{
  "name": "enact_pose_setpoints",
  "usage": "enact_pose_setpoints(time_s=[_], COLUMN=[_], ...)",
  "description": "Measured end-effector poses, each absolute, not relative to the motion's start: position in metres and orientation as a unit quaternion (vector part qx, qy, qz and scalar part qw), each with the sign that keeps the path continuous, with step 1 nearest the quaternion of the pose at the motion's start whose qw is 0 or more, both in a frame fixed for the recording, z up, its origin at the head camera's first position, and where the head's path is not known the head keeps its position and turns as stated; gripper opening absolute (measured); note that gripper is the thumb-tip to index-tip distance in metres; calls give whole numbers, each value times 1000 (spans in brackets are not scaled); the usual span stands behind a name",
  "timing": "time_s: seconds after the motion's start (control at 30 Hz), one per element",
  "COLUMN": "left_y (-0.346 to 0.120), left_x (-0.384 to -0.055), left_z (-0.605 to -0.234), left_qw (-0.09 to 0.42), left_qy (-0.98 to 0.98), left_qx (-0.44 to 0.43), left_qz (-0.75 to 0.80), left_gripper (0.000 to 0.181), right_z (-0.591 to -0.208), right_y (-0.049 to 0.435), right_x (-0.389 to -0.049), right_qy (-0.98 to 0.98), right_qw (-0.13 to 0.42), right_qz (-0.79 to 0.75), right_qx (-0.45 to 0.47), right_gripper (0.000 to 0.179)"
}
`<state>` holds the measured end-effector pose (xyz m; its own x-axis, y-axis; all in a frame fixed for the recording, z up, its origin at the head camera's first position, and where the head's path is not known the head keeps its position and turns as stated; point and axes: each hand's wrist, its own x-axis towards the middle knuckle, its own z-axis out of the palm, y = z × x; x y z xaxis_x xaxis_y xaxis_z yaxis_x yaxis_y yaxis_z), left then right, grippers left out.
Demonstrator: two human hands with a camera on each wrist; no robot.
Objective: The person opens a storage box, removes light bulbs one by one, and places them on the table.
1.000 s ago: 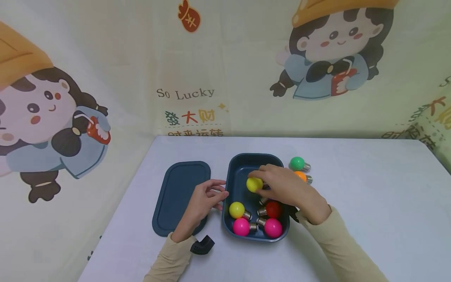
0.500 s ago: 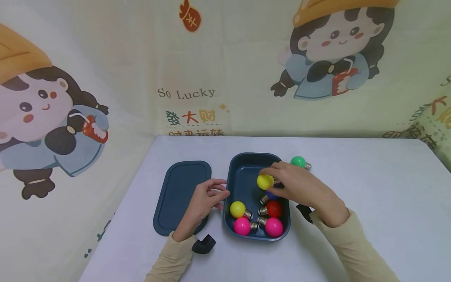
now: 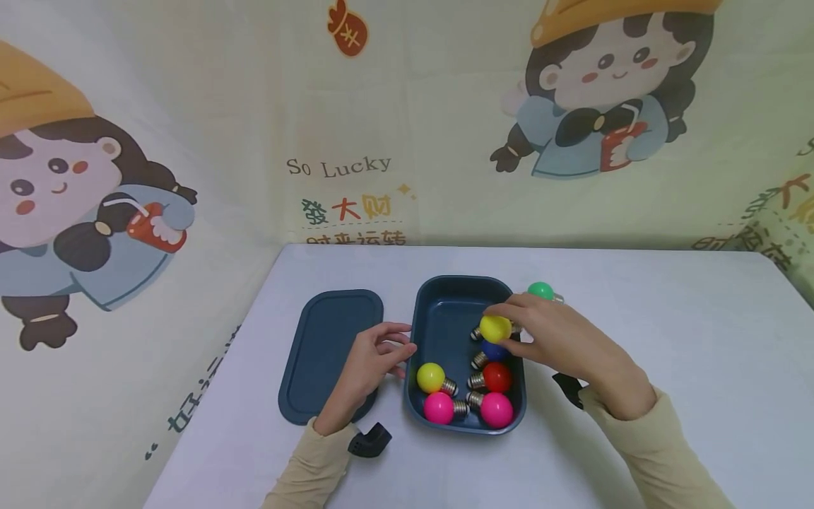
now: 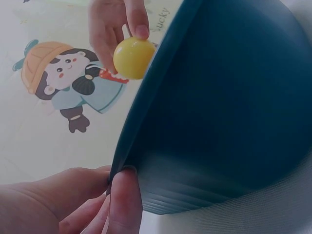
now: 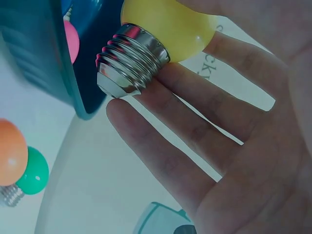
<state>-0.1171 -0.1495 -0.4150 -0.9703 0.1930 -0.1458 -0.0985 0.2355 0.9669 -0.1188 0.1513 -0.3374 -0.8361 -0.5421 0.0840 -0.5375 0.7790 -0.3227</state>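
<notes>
My right hand [image 3: 559,336] holds a yellow light bulb [image 3: 494,329] by its round glass, above the right side of a dark blue box [image 3: 463,283]. In the right wrist view, the silver screw base [image 5: 132,58] points free of the fingers. My left hand [image 3: 375,357] pinches the box's left rim [image 4: 129,131] between thumb and fingers. Inside the box lie another yellow bulb [image 3: 430,378], a blue bulb [image 3: 494,350], a red bulb [image 3: 497,377] and two pink bulbs [image 3: 497,410]. A further screw base shows left of the held bulb; the rest of it is hidden.
Left of the box, a flat dark blue lid [image 3: 331,346] lies on the white table [image 3: 668,353]. Beyond the right hand are a green bulb [image 3: 541,290] and an orange bulb [image 5: 12,151]. A printed cloth [image 3: 445,106] hangs behind the table.
The right hand has carried the yellow bulb rightward across the box, from its middle to its right side. More of the blue bulb shows now. My left hand stays at the rim.
</notes>
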Motion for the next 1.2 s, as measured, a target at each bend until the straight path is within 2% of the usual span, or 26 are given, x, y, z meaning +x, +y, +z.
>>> enact_pose_setpoints(time_s=[0.4, 1.07, 1.2], left_y=[-148, -147, -149], left_x=[-116, -115, -115], left_z=[-412, -413, -412], left_qw=[117, 113, 115], left_qy=[780, 787, 781], left_qx=[28, 28, 28], left_qz=[614, 606, 613], left_gripper=[41, 40, 40], right_z=[-338, -352, -359], right_y=[171, 198, 199], right_x=[-111, -106, -106], right_qy=[949, 957, 960], right_qw=[-4, 30, 54], right_qz=[-166, -158, -155], right_qx=[-267, -240, -225], right_gripper=[42, 47, 50])
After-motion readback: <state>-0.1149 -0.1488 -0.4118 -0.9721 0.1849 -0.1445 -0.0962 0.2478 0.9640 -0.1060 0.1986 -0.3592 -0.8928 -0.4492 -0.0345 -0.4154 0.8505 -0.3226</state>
